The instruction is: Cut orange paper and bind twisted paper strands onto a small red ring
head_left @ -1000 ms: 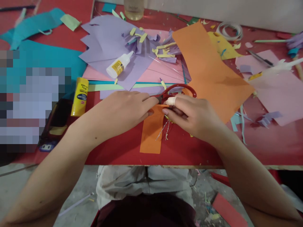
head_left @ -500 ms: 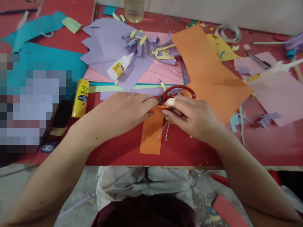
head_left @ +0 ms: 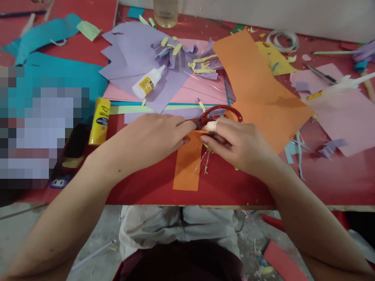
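An orange paper strip (head_left: 187,168) hangs toward the table's front edge, its top end folded over. My left hand (head_left: 164,132) is closed on the left end of that fold, fingertips pressed together. At the fold's right end, my right hand (head_left: 234,142) pinches the paper between thumb and a forefinger wrapped in white tape. Red-handled scissors (head_left: 222,109) lie just behind the right hand, their blades partly hidden by my fingers. Under the right thumb, thin twisted strings (head_left: 206,162) trail from a small yellowish thing that is mostly covered.
A glue stick (head_left: 99,121) and a glue bottle (head_left: 145,84) lie to the left and behind. Purple paper (head_left: 131,50), a large orange sheet (head_left: 258,89) and pink paper (head_left: 348,121) spread around. A clear bottle (head_left: 166,13) stands at the back.
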`<state>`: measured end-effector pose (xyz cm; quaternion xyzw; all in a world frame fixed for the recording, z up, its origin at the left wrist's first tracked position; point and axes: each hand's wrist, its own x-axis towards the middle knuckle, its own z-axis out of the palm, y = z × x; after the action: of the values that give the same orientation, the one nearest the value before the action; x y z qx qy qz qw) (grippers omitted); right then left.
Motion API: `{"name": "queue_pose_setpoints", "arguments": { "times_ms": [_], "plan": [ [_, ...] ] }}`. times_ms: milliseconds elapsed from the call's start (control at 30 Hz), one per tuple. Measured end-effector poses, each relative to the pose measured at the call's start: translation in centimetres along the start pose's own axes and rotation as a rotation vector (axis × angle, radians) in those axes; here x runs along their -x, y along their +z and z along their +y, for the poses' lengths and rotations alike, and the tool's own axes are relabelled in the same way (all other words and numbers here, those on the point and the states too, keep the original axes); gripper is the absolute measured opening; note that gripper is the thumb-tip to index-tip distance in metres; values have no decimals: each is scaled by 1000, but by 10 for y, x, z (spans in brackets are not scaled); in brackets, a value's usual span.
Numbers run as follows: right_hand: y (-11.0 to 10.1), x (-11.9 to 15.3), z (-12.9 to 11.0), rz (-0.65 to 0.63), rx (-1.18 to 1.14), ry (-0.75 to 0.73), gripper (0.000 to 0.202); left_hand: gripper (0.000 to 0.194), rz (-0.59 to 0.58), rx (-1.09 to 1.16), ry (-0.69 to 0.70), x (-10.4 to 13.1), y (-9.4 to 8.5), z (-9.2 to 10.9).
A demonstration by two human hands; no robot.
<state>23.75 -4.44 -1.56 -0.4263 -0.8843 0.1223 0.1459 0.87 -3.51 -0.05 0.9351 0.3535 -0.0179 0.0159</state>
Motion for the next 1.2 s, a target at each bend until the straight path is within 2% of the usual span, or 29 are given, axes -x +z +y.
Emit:
{"name": "queue_pose_setpoints", "arguments": {
  "times_ms": [867,1200],
  "plan": [
    [1,1,2,5,-2,-12,16,16,41,38,9,-1,-2,1],
    [1,0,1,10,-3,-6,16,19,32,41,1,-2,-4,2]
  ]
}}
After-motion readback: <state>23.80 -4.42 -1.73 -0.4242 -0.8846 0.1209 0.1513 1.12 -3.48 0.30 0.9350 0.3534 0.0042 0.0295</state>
